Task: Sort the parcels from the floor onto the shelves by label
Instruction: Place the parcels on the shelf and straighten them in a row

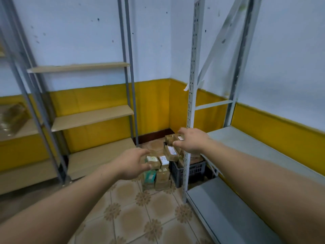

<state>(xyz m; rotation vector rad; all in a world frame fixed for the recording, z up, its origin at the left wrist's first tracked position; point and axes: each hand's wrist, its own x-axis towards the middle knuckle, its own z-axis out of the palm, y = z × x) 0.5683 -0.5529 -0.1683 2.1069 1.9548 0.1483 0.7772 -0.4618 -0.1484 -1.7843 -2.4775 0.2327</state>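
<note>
The walls (84,32) are pale blue above and carry a yellow band (98,101) below, topped by a thin darker line. Small dark specks dot the blue paint. A dark brown skirting (153,135) runs along the foot of the back wall into the corner. The floor (140,217) is laid with beige tiles, each joint marked by a brown flower-like pattern. A dark crate (193,170) with a slotted side stands on the floor near the corner, just behind a perforated post. At the left edge lies a blurred, shiny plastic-wrapped bundle (14,117).
</note>
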